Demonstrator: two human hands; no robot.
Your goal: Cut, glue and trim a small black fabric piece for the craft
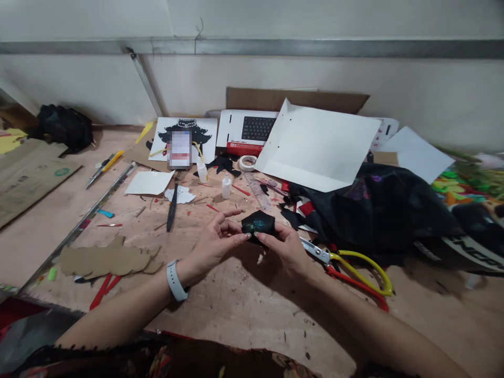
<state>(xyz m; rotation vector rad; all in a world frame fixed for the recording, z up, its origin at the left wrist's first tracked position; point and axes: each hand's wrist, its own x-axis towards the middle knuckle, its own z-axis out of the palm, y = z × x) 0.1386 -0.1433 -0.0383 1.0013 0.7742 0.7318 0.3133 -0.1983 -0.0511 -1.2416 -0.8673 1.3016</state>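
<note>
Two bottles [226, 187] stand on the bench [205, 310]; their content I cannot tell. Near them lies one tape roll [248, 168]. Left hand [214, 239] and right hand [289, 249], each with narrow grip, hold one black piece [258, 223] above the bench.

A crowded wooden bench [220, 299]

We see its pale, pinkish top flecked with small dark bits [307, 355]. Near us on the left lie brown cardboard shapes [106, 261] and red strips [101, 292]; on the right, scissors [323, 255] with yellow and red handles beside black fabric [378, 210]. Farther back, a small white bottle [226, 187] stands near a tape roll [247, 168].
</note>
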